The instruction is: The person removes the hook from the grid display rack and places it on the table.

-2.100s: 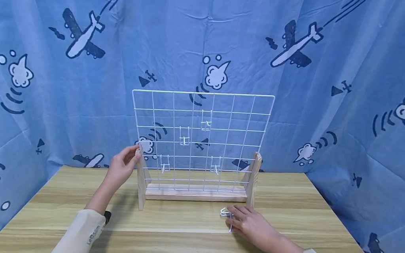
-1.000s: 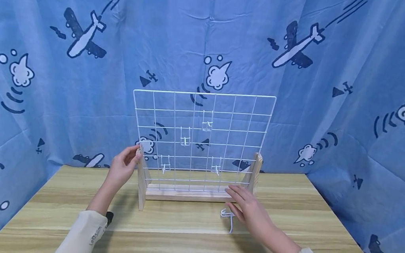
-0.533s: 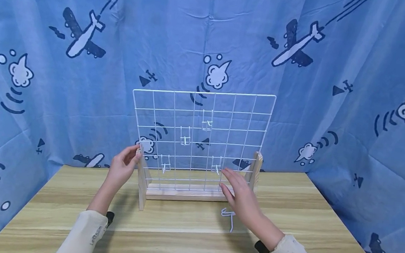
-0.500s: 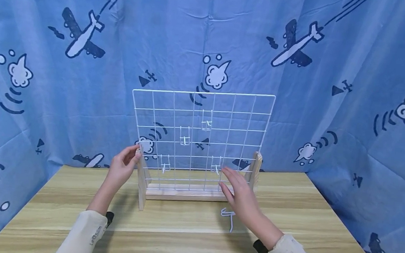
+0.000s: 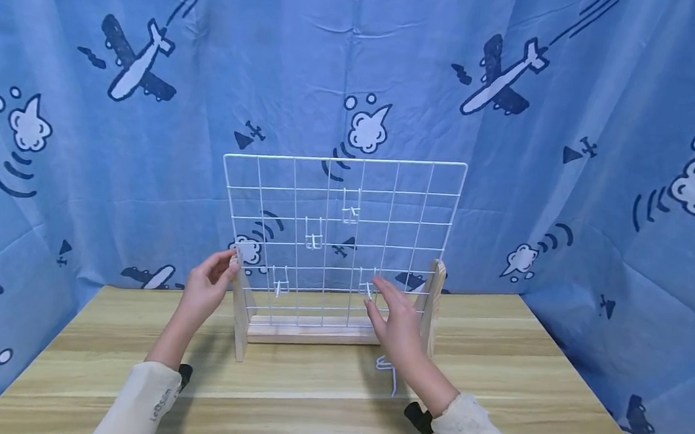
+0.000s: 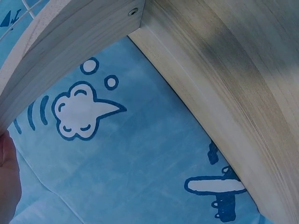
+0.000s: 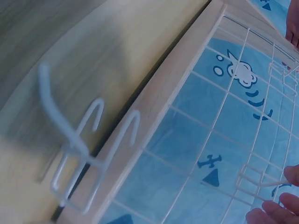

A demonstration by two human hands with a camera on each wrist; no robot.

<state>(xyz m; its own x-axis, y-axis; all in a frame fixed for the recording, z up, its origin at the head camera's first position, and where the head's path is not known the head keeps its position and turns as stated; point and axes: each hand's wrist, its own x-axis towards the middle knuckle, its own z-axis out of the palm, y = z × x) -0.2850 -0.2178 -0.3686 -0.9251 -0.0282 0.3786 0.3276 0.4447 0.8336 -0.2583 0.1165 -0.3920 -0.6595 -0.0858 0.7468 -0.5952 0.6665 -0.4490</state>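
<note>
A white wire grid panel (image 5: pixel 346 157) stands upright in a wooden stand (image 5: pixel 313 338). My left hand (image 5: pixel 207 288) pinches the top of the stand's left upright (image 5: pixel 240 314) between thumb and fingers. My right hand (image 5: pixel 400 327) is raised at the grid's lower right, thumb and fingers apart, around the prong of a white wire hook (image 7: pixel 250 181) hung there. A loose white double-pronged hook (image 5: pixel 386 366) lies on the table below my right wrist; it looms large in the right wrist view. In the left wrist view only a few fingers (image 6: pixel 8 172) show beside the upright.
Other hooks hang on the grid: an upper one (image 5: pixel 350 212), a middle one (image 5: pixel 313 240) and a lower left one (image 5: pixel 281 285). The wood-grain table (image 5: pixel 283 416) is bounded behind and at the sides by a blue curtain (image 5: pixel 311 51) printed with planes.
My right hand has left the loose hook on the table and risen up and leftward to the hook at the grid's lower right. My left hand stays on the upright.
</note>
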